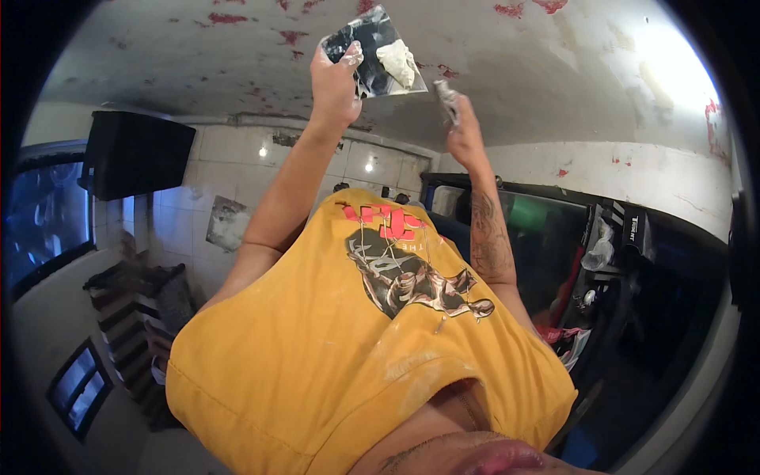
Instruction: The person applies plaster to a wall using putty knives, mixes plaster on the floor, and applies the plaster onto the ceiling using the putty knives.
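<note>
A flat dark glossy plate [376, 47], roughly square, is gripped at its near left edge by my left hand [336, 89]. My thumb lies over its face, smeared with white paste. On the right half of the plate sits a lump of white putty [397, 63]. Just right of the plate, apart from it, my right hand [465, 133] is closed around a small tool coated in whitish putty [447, 101]. It looks like a scraper, but its blade is seen edge-on and its kind is unclear. Both arms are stretched out toward the patchy grey-white surface.
The grey-white plastered surface [475, 39] with red patches spans the top. A black box-shaped unit [138, 154] is at the left, beside a bluish window [47, 206]. Dark shelving with bags [602, 245] stands at the right. A tiled wall [237, 166] lies behind.
</note>
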The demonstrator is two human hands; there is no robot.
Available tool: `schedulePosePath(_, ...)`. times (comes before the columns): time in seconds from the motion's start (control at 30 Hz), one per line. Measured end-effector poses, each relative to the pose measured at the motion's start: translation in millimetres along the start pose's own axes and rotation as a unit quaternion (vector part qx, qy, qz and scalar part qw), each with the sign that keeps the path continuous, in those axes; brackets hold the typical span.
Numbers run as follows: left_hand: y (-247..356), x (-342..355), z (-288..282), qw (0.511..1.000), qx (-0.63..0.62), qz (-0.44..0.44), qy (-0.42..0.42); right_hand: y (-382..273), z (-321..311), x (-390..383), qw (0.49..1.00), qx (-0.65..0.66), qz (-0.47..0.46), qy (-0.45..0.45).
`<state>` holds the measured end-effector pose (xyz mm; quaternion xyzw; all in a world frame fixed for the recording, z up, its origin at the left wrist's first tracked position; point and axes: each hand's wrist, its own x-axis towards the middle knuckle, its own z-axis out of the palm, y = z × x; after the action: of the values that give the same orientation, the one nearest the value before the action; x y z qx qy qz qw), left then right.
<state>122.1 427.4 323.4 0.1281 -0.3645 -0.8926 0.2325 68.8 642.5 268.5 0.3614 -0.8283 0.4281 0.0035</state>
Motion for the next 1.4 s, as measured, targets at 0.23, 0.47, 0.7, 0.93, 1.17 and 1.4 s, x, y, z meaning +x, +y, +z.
schedulePosePath(0.23, -9, -2, 10, 0.978, 0.177, 0.105, 0.038, -108, -16, 9, 0.995, -0.079, 0.065, 0.011)
schedulePosePath(0.47, -28, -1, 20, 0.937, 0.281, 0.205, 0.033, -88, 8, 7, 0.982, -0.187, -0.012, 0.0)
schedulePosePath(0.7, -24, 30, 12, 0.978, 0.153, 0.111, 0.083, -70, -22, 2, 0.984, -0.034, 0.032, -0.173)
schedulePosePath(0.93, 38, 112, -27, 0.95, 0.267, -0.049, -0.155, 25, -111, -7, 0.861, 0.36, 0.187, 0.305)
schedulePosePath(1.17, 158, 218, 32, 0.771, 0.452, -0.101, -0.437, 140, -187, 1, 0.81, 0.177, 0.084, 0.552)
schedulePosePath(1.4, 185, 242, 85, 0.649, 0.494, -0.125, -0.565, 188, -237, -32, 0.74, 0.206, 0.105, 0.631)
